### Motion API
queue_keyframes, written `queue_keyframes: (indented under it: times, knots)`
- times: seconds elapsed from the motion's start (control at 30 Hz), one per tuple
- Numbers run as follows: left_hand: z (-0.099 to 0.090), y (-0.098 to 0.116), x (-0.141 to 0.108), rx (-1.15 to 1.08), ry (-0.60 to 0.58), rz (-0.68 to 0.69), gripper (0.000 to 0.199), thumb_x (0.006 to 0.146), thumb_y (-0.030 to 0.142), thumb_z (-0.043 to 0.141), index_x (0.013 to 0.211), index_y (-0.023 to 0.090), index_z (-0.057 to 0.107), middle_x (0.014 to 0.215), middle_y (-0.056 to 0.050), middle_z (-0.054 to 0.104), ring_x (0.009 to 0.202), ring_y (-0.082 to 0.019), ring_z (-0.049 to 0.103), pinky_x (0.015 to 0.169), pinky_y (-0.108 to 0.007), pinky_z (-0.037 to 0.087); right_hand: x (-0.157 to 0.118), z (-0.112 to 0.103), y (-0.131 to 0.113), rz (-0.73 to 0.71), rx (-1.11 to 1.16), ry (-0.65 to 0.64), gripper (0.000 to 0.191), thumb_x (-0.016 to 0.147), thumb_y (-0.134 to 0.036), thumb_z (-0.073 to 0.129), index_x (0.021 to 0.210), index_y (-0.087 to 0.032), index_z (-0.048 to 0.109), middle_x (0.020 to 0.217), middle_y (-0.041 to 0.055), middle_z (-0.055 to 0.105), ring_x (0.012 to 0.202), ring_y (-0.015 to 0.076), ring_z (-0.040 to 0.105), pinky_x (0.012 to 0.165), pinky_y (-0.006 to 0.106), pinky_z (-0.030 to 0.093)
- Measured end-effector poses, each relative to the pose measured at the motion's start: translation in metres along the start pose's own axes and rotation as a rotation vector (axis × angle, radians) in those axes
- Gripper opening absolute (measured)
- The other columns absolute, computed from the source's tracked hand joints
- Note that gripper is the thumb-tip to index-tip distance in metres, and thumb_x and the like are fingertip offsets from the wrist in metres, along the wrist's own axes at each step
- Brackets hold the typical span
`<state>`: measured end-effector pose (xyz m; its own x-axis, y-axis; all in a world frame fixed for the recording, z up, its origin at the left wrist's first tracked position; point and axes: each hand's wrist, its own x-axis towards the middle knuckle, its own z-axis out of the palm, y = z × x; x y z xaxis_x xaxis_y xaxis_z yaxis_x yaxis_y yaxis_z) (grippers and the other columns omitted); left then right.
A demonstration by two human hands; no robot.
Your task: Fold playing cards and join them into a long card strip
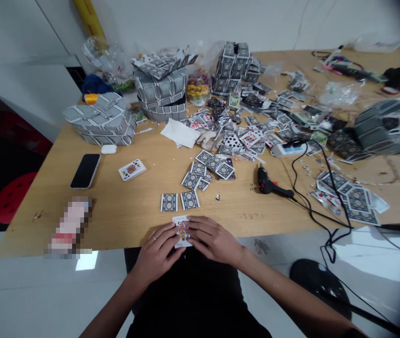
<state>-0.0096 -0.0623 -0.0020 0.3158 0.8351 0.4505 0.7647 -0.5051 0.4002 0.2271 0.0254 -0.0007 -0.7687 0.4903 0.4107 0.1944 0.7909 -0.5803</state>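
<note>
Playing card: one face-up court card point(182, 231), at the near edge of the tabletop point(147, 197), between both my hands.
Left hand: mine point(159, 249), fingers bent against the card's left side; whether they pinch it, I cannot tell.
Right hand: mine point(214, 238), fingers reaching over the card's right side; touching, grip underneath hidden from me.
Back-patterned pieces: two point(169, 202) point(190, 199) just beyond the card, patterned backs up; an overlapping cluster point(203, 174) farther out.
Card stack: face-up court card on top point(132, 170), to the left, beside the phone point(86, 171).
Glue gun: black point(265, 182), lying to the right, apart from both hands.
Handling note: in my judgement, best worked with even pressure from both sides, the edges kept parallel and the card flat; too hard a squeeze could bow it or crease it askew.
</note>
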Motion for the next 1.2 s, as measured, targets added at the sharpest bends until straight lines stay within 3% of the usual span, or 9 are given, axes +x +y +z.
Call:
queue_keyframes:
  times: [0.47, 0.87, 1.2]
  knots:
    - [-0.0038, -0.0037, -0.0002, 0.004, -0.062, -0.005, 0.025, 0.098, 0.030, 0.073, 0.123, 0.024, 0.074, 0.128, -0.008, 0.079, 0.123, -0.028, 0.072, 0.104, -0.045, 0.060, -0.0003, -0.0005, -0.0002, 0.003, -0.006, -0.010, 0.031, 0.102, -0.018, 0.066, 0.133, -0.019, 0.069, 0.133, 0.0138, 0.076, 0.140, 0.0282, 0.063, 0.114, 0.049, 0.057]
    - [-0.0058, -0.0026, 0.0014, 0.006, -0.082, -0.018, 0.017, 0.099, 0.030, 0.073, 0.115, 0.023, 0.076, 0.127, -0.007, 0.079, 0.120, -0.028, 0.073, 0.102, -0.045, 0.059, 0.0003, -0.0061, -0.0014, 0.041, 0.032, -0.054, 0.031, 0.104, -0.013, 0.059, 0.133, -0.020, 0.069, 0.139, 0.0138, 0.071, 0.141, 0.0283, 0.061, 0.117, 0.052, 0.056]
    - [-0.0083, -0.0023, 0.0021, -0.016, -0.101, -0.028, 0.020, 0.098, 0.029, 0.073, 0.117, 0.023, 0.075, 0.129, -0.007, 0.078, 0.122, -0.027, 0.072, 0.102, -0.046, 0.060, 0.0026, -0.0070, 0.0004, 0.101, 0.126, -0.023, 0.022, 0.104, -0.015, 0.062, 0.122, -0.022, 0.071, 0.134, 0.0145, 0.066, 0.138, 0.0301, 0.059, 0.113, 0.053, 0.058]
